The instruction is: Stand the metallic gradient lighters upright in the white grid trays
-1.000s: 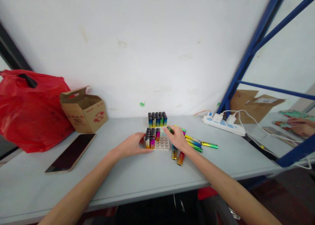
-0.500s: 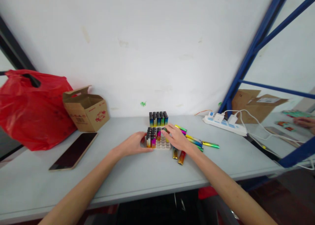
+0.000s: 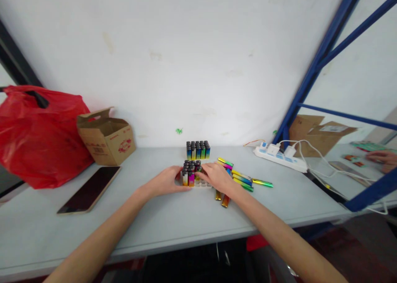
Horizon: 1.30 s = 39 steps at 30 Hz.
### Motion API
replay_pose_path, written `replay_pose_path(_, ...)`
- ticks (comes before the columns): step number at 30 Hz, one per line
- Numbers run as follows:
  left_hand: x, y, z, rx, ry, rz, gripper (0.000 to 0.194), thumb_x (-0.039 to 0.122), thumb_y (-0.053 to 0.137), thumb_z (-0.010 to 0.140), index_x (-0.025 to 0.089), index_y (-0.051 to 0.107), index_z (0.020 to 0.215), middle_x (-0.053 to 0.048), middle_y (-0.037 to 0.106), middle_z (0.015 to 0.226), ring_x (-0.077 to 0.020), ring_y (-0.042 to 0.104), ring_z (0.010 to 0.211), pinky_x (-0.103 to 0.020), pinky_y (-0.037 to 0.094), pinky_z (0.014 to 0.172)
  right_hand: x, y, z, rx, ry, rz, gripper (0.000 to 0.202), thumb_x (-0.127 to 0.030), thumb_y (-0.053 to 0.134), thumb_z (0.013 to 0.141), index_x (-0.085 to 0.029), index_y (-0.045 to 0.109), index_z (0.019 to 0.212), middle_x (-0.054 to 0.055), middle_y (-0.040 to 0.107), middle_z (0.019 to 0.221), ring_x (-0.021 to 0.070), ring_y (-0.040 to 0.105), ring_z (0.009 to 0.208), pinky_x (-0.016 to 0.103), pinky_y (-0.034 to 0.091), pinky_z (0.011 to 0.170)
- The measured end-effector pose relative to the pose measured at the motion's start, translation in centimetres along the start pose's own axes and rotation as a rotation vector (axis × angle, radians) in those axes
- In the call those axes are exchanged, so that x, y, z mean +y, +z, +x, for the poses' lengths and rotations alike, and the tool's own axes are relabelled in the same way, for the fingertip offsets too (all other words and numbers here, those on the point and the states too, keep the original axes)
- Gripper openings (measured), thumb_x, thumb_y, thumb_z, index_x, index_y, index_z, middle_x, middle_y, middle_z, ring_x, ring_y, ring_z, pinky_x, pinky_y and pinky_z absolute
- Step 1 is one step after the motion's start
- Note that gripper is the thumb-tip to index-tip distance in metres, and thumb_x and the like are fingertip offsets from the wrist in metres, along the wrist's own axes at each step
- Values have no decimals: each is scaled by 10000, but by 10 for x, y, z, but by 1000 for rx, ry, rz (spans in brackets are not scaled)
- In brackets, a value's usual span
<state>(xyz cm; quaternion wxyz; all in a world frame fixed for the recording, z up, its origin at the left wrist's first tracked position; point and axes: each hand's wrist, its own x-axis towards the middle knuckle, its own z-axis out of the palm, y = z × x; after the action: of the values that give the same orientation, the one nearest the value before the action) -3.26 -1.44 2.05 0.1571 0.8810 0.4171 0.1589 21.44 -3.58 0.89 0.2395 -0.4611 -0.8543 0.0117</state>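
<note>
Several upright lighters [image 3: 191,179] with black tops fill the left side of a white tray [image 3: 203,184] with round slots. My left hand [image 3: 169,178] rests at the tray's left side, thumb along its front edge and fingers around the end. Over the tray's right part, my right hand [image 3: 215,176] has its fingers closed on a lighter [image 3: 199,176] beside the filled slots; its fingers partly hide it. Just behind stands a block of upright lighters [image 3: 198,150]. Loose shiny lighters [image 3: 242,178] lie to the right of my right hand.
On the left are a red plastic bag [image 3: 43,138], an open cardboard box [image 3: 107,138] and a phone [image 3: 89,190]. A white power strip [image 3: 281,158] with cables lies at right, near a blue metal frame [image 3: 305,82]. Another person's hand [image 3: 383,158] shows far right.
My right hand has moved left over the tray, closer to the filled slots. My left hand stays at the tray's left side. The whole view has shifted slightly.
</note>
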Motion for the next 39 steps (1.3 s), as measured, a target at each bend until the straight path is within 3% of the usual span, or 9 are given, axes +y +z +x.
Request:
replay_pose_path(5, -1, 0, 0, -7, -5, 26, 542, 678, 742, 739, 184, 673, 950, -52, 709, 890, -225, 621, 766, -309, 439, 685, 1, -6, -3, -50, -36, -20, 434, -501, 517, 1077, -188, 651, 809, 53, 696, 789, 186, 615, 711, 298, 397, 704)
replay_pose_path(8, 1, -2, 0, -8, 1, 0, 520, 658, 748, 740, 187, 674, 950, -45, 709, 883, -211, 609, 747, -299, 430, 670, 14, -19, -6, 9, -7, 58, 439, -463, 436, 1113, -199, 651, 837, 33, 680, 787, 179, 600, 734, 296, 398, 732)
replay_pose_path(12, 0, -2, 0, -7, 0, -8, 537, 685, 747, 730, 194, 673, 932, -41, 712, 877, -212, 615, 746, -299, 429, 669, 49, -33, -9, 131, 181, -2, 300, -318, 463, 1103, -184, 690, 960, 79, 704, 926, 212, 632, 878, 319, 438, 847)
replay_pose_path(16, -1, -2, 0, 1, -10, 15, 562, 717, 742, 722, 196, 669, 920, -46, 715, 880, -220, 622, 749, -305, 428, 668, 92, -38, -20, 91, 379, -141, 168, -214, 583, 1025, -154, 733, 1071, 155, 680, 1148, 263, 632, 1117, 353, 448, 981)
replay_pose_path(20, -2, -2, 0, -11, -2, 11, 567, 718, 723, 747, 196, 676, 965, -57, 729, 914, -223, 629, 765, -306, 434, 678, 117, -45, -32, 51, 405, -87, 182, -243, 627, 1003, -148, 740, 1109, 135, 690, 1135, 231, 653, 1052, 340, 461, 969)
replay_pose_path(24, -2, -2, 1, -13, 10, 11, 581, 720, 728, 752, 189, 686, 985, -67, 729, 923, -233, 631, 777, -315, 444, 690, 117, -49, -32, -24, 271, 25, 175, -326, 702, 965, -164, 763, 995, 82, 722, 1001, 201, 655, 887, 320, 477, 874)
replay_pose_path(29, -2, -2, 1, -24, -5, 14, 585, 727, 728, 754, 185, 679, 968, -69, 723, 929, -238, 633, 791, -319, 461, 705, 107, -44, -30, -55, 291, 22, 187, -360, 749, 934, -183, 809, 926, 89, 725, 956, 232, 655, 905, 324, 481, 852)
replay_pose_path(35, -3, -2, 0, -31, -5, 44, 610, 763, 707, 757, 190, 667, 965, -62, 718, 909, -240, 638, 781, -318, 451, 689, 107, -40, -30, -15, 313, -51, 211, -354, 713, 963, -163, 790, 917, 124, 719, 1020, 261, 666, 990, 343, 490, 914)
replay_pose_path(39, -4, -2, 1, -24, 10, 21, 601, 748, 710, 758, 193, 680, 985, -60, 727, 923, -237, 644, 784, -316, 454, 696, 102, -43, -26, 88, 363, -18, 277, -343, 542, 1067, -146, 724, 997, 125, 735, 1019, 236, 674, 978, 322, 475, 885)
